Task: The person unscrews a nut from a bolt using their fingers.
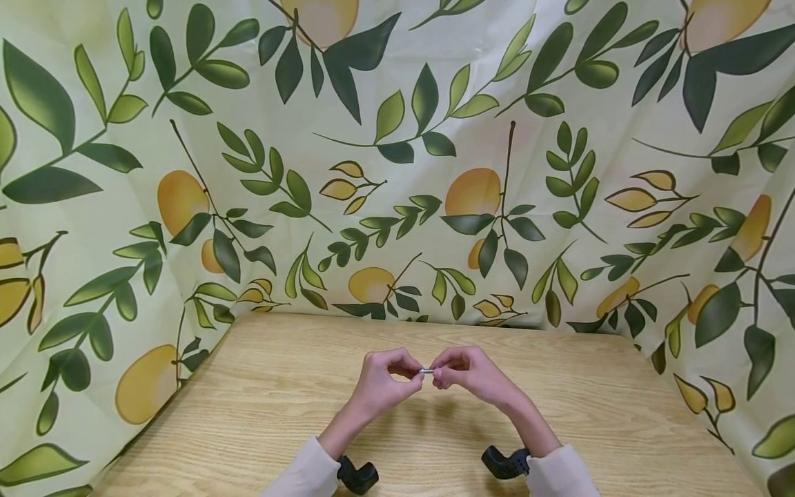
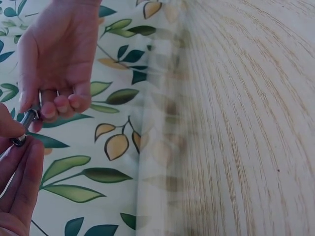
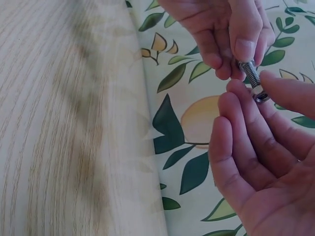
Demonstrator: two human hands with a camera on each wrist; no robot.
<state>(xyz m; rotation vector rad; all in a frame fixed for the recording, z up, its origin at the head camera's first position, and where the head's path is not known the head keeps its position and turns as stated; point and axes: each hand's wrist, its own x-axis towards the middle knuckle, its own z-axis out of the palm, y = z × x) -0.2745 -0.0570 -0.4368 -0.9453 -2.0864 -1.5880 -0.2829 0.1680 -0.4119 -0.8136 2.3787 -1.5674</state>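
Observation:
A short silvery threaded bolt [image 1: 426, 371] lies level between both hands, above the wooden table. One end is pinched by the thumb and fingers of my left hand [image 1: 386, 379]; my right hand [image 1: 470, 373] pinches the other. In the right wrist view the thread of the bolt [image 3: 252, 74] shows between the fingertips. A small metal ring sits at its right-hand end, and I cannot tell whether it is a nut or a washer. The left wrist view shows the bolt [image 2: 29, 118] as a smooth-looking shank, its ends partly covered by fingers.
The wooden table [image 1: 298, 386] spreads out below the hands. A cloth [image 1: 397, 179] printed with leaves and oranges hangs behind and along both sides. Black camera mounts [image 1: 359, 476] are strapped at both wrists, below the pale sleeves [image 1: 307, 469].

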